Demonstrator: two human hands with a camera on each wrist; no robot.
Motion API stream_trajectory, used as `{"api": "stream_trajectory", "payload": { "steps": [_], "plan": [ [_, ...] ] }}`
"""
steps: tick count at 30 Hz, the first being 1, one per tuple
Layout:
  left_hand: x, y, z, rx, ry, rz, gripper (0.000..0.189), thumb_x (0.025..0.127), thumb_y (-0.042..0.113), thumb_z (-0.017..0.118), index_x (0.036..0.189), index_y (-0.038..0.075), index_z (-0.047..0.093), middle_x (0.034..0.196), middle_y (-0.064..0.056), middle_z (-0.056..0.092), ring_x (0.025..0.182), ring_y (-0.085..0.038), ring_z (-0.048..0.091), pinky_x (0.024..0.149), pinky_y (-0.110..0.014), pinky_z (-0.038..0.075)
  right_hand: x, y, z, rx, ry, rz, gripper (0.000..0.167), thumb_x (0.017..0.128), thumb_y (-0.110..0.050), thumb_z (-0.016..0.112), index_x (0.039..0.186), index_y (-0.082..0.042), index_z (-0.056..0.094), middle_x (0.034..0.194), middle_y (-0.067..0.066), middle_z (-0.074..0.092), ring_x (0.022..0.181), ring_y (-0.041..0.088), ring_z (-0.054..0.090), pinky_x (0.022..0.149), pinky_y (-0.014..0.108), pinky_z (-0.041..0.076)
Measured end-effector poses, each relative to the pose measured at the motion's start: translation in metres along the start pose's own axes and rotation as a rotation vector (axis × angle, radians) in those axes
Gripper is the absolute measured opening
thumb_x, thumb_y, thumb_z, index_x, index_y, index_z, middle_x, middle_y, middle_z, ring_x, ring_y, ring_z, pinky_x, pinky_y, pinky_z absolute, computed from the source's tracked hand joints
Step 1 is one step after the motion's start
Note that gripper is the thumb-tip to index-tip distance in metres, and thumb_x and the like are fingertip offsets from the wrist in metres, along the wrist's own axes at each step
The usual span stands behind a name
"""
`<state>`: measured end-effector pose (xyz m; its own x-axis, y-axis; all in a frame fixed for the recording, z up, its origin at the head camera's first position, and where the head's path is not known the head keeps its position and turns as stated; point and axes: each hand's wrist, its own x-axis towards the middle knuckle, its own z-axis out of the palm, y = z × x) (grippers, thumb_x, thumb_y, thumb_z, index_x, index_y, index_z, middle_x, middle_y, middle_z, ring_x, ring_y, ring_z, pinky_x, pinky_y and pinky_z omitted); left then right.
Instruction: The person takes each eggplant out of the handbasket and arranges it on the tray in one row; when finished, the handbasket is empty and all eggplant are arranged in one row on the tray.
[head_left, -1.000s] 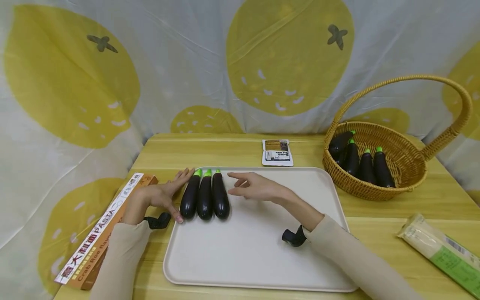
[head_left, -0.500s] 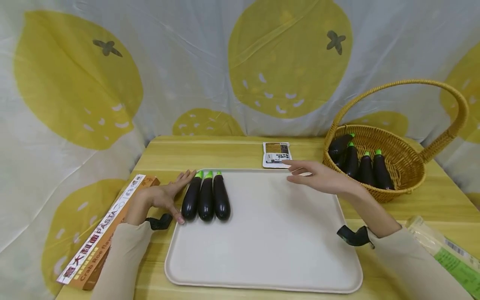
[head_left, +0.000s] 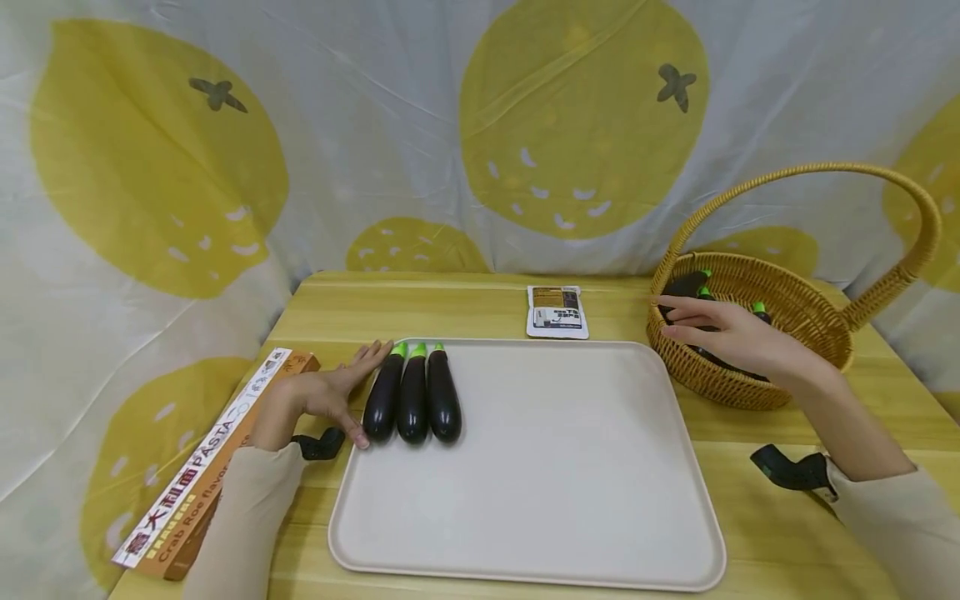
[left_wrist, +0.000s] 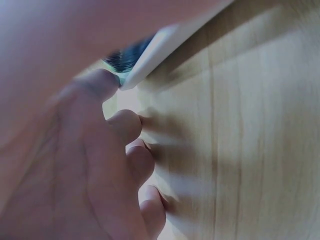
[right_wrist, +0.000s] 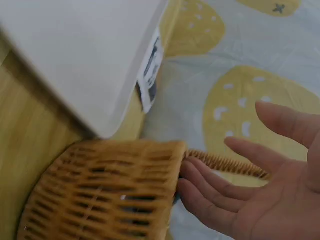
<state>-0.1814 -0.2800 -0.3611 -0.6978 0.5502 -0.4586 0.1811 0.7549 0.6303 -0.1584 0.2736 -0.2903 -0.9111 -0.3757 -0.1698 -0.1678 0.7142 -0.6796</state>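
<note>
Three eggplants (head_left: 412, 400) with green tips lie side by side at the left end of a white tray (head_left: 555, 500). Beside the leftmost one, my left hand (head_left: 333, 396) rests at the tray's left edge with its fingers stretched out; whether it touches the eggplant is unclear. In the left wrist view its fingertips (left_wrist: 125, 125) reach toward the wooden table. My right hand (head_left: 738, 337) hovers over the near side of a wicker basket (head_left: 705, 375), holding nothing, fingers loosely extended. Inside the basket are several more eggplants (head_left: 684, 286), partly hidden by that hand.
A tall arched handle (head_left: 817, 167) rises over the basket. A pasta box (head_left: 210, 467) lies left of the tray, and a small white-and-brown packet (head_left: 557, 312) lies behind it. Lemon-printed cloth (head_left: 405, 125) hangs behind the table.
My right hand has moved right from beside the eggplants, across the tray, to above the basket. The left hand has stayed at the tray's left edge. The tray's eggplants keep their row.
</note>
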Motion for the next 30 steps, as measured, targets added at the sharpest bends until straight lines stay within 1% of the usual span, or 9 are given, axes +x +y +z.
{"api": "stream_trajectory", "payload": {
  "steps": [7, 13, 16, 19, 21, 23, 25, 27, 30],
  "plan": [
    [-0.001, 0.001, 0.002, -0.018, -0.004, -0.003, 0.150, 0.066, 0.022, 0.098, 0.166, 0.014, -0.013, 0.169, -0.022, -0.028, 0.153, -0.052, -0.025, 0.115, -0.083, -0.002, -0.007, 0.038, -0.015, -0.010, 0.003, 0.061, 0.065, 0.111, -0.037, 0.048, 0.165, -0.012, 0.024, 0.156, 0.035, 0.042, 0.141, 0.054, 0.042, 0.107, 0.071, 0.040],
    [-0.001, 0.001, 0.002, -0.017, -0.009, 0.007, 0.150, 0.067, 0.022, 0.098, 0.166, 0.013, -0.014, 0.169, -0.022, -0.029, 0.154, -0.051, -0.026, 0.115, -0.083, -0.003, -0.014, 0.071, -0.036, -0.048, 0.047, 0.193, 0.072, 0.111, -0.043, 0.043, 0.166, -0.006, 0.016, 0.157, 0.042, 0.031, 0.139, 0.062, 0.034, 0.104, 0.073, 0.039],
    [0.000, 0.002, 0.000, 0.001, -0.005, 0.017, 0.149, 0.067, 0.023, 0.098, 0.165, 0.013, -0.014, 0.169, -0.023, -0.028, 0.154, -0.050, -0.025, 0.115, -0.083, -0.002, -0.016, 0.088, -0.044, -0.097, 0.072, 0.236, 0.073, 0.112, -0.041, 0.041, 0.164, 0.001, 0.012, 0.149, 0.048, 0.034, 0.098, 0.045, 0.062, 0.082, 0.055, 0.053],
    [0.001, 0.002, 0.000, 0.020, -0.005, 0.030, 0.149, 0.067, 0.024, 0.097, 0.165, 0.012, -0.014, 0.168, -0.024, -0.028, 0.154, -0.050, -0.025, 0.116, -0.082, 0.001, -0.015, 0.104, -0.048, -0.110, 0.091, 0.265, 0.073, 0.112, -0.038, 0.041, 0.163, 0.005, 0.012, 0.140, 0.046, 0.038, 0.060, 0.022, 0.043, 0.060, 0.039, 0.043],
    [0.001, 0.001, 0.000, 0.026, -0.010, 0.033, 0.149, 0.067, 0.025, 0.097, 0.165, 0.011, -0.015, 0.168, -0.024, -0.028, 0.154, -0.050, -0.025, 0.117, -0.081, 0.004, -0.015, 0.112, -0.050, -0.090, 0.094, 0.277, 0.073, 0.112, -0.038, 0.041, 0.163, 0.005, 0.011, 0.143, 0.050, 0.034, 0.068, 0.029, 0.051, 0.064, 0.040, 0.045],
    [0.001, 0.000, 0.000, 0.026, -0.012, 0.035, 0.150, 0.067, 0.025, 0.097, 0.165, 0.010, -0.015, 0.168, -0.024, -0.029, 0.154, -0.050, -0.025, 0.118, -0.080, 0.006, -0.015, 0.118, -0.050, -0.079, 0.096, 0.280, 0.074, 0.111, -0.038, 0.042, 0.163, 0.005, 0.011, 0.145, 0.052, 0.030, 0.096, 0.048, 0.057, 0.073, 0.046, 0.049],
    [0.001, 0.000, 0.000, 0.019, -0.012, 0.037, 0.150, 0.067, 0.025, 0.097, 0.165, 0.010, -0.015, 0.168, -0.025, -0.029, 0.154, -0.050, -0.025, 0.118, -0.080, 0.006, -0.014, 0.122, -0.050, -0.073, 0.097, 0.282, 0.074, 0.111, -0.037, 0.043, 0.163, 0.005, 0.010, 0.148, 0.054, 0.024, 0.098, 0.051, 0.056, 0.075, 0.047, 0.050],
    [0.000, 0.000, 0.000, 0.015, -0.011, 0.038, 0.150, 0.067, 0.025, 0.097, 0.165, 0.010, -0.015, 0.168, -0.025, -0.029, 0.154, -0.050, -0.026, 0.118, -0.080, 0.005, -0.013, 0.124, -0.050, -0.069, 0.097, 0.281, 0.074, 0.111, -0.036, 0.044, 0.163, 0.004, 0.010, 0.149, 0.056, 0.022, 0.083, 0.039, 0.059, 0.072, 0.043, 0.050],
    [0.000, 0.000, 0.000, 0.012, -0.010, 0.040, 0.150, 0.067, 0.025, 0.098, 0.165, 0.009, -0.015, 0.167, -0.025, -0.029, 0.154, -0.050, -0.026, 0.117, -0.082, 0.002, -0.011, 0.127, -0.049, -0.068, 0.091, 0.293, 0.074, 0.111, -0.035, 0.044, 0.163, 0.004, 0.010, 0.148, 0.056, 0.023, 0.053, 0.014, 0.039, 0.060, 0.035, 0.043]
  ]
}}
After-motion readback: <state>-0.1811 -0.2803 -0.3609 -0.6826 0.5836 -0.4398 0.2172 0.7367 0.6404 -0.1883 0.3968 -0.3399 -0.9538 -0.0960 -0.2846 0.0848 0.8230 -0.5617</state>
